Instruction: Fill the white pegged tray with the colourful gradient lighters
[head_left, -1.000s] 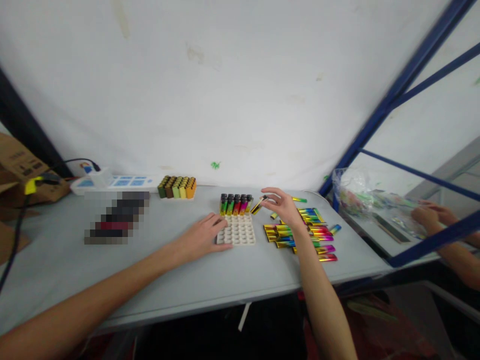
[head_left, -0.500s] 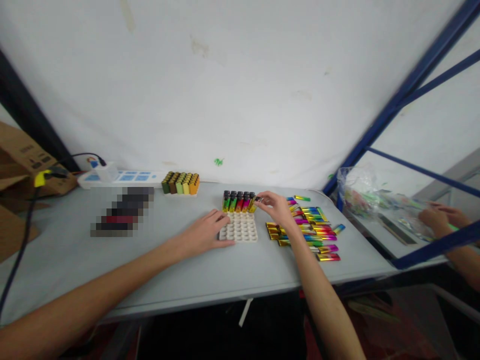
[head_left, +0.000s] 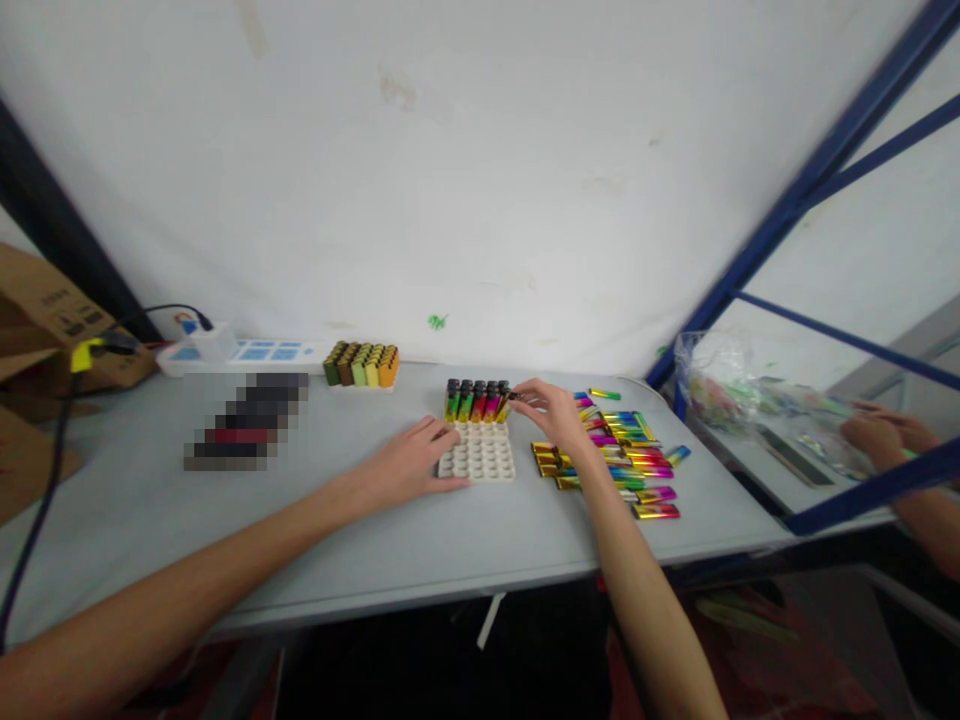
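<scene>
Our left hand [head_left: 411, 455] rests spread on the left of the white, gridded plastic tray [head_left: 484, 462], our right hand [head_left: 517, 397] pinching a slim gold lighter [head_left: 503, 410] by its dark top at the tray's far right corner, likely best for something light, stiff, slippery.

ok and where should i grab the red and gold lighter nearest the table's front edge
Probably pinch the lighter across its middle, by its two long sides, coming from above on the front-edge side. It lies flat, long and narrow, and is outermost in the pile, its near side facing the table's front edge.
</scene>
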